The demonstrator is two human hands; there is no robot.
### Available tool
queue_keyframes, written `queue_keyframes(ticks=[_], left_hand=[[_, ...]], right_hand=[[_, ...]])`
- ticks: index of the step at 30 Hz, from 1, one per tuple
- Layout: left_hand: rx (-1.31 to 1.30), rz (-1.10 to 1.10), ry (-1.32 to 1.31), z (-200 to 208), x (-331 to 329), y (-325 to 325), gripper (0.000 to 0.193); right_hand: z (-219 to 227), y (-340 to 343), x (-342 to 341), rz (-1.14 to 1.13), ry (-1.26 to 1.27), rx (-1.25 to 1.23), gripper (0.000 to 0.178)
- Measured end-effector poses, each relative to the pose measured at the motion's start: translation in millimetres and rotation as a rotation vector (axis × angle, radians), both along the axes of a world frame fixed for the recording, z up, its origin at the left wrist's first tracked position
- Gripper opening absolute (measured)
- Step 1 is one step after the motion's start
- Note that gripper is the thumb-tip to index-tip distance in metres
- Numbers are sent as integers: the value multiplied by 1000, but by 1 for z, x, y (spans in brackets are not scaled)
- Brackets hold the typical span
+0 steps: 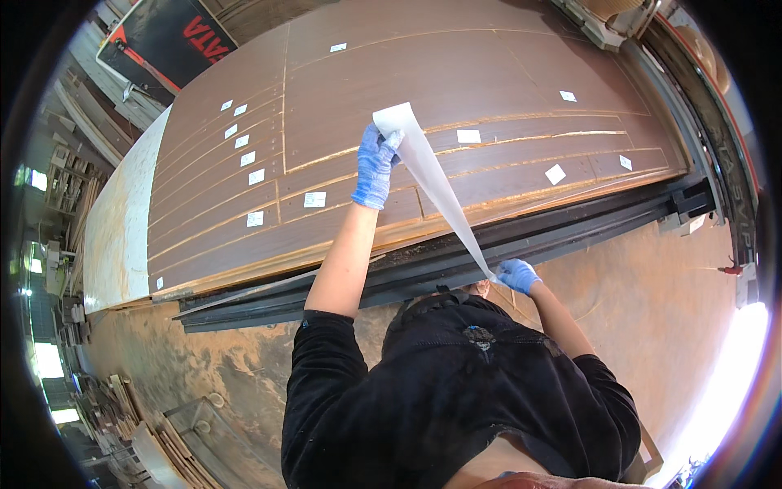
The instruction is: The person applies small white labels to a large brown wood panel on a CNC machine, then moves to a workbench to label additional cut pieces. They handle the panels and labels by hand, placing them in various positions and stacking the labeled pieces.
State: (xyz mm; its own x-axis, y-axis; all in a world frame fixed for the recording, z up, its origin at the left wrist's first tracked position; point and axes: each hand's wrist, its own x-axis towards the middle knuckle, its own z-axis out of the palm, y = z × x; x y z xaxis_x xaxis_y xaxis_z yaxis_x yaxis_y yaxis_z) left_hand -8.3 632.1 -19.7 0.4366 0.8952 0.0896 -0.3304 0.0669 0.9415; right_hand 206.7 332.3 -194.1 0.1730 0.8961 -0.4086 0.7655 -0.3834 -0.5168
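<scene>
A long white paper strip [440, 191], wide at its upper end and narrowing toward me, stretches between my hands. In a blue work glove, my left hand [376, 167] is closed on the wide upper end, above the brown panel. My right hand [518, 275], also gloved in blue, pinches the lower end beyond the table's front edge, near my body. Beneath the strip lies the large brown panel [358, 98], cut through with pale lines into several rectangular pieces. Small white labels [314, 200] are stuck on many of these pieces.
A white board surface [122, 204] adjoins the brown panel at the left. Dark rails [554, 236] run along the table's front edge, and a machine gantry [709, 122] stands at the right. Wood offcuts [167, 452] lie at the lower left on the dusty floor [187, 359].
</scene>
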Motion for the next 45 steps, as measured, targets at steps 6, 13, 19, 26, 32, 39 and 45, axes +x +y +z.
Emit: queue_keyframes(ticks=[6,13,19,26,32,39,45], left_hand=[[128,51,49,-4,-20,-6,42],[261,167,115,-28,-29,-4,22],[47,377,-9,-67,-55,41,33],[177,381,32,-69,-89,83,36],[-39,465,-24,-51,-84,107,33],[-46,463,-2,-54,-90,112,34],[-56,425,38,-73,-82,95,31]], right_hand=[[-33,-31,8,0,-75,-133,30],[-35,-45,18,-197,82,-169,29],[-21,-40,35,-357,330,-32,24],[19,-25,50,-516,563,184,24],[38,-19,58,-569,804,232,21],[37,-16,59,-654,764,262,19],[25,-28,57,-781,747,304,23]])
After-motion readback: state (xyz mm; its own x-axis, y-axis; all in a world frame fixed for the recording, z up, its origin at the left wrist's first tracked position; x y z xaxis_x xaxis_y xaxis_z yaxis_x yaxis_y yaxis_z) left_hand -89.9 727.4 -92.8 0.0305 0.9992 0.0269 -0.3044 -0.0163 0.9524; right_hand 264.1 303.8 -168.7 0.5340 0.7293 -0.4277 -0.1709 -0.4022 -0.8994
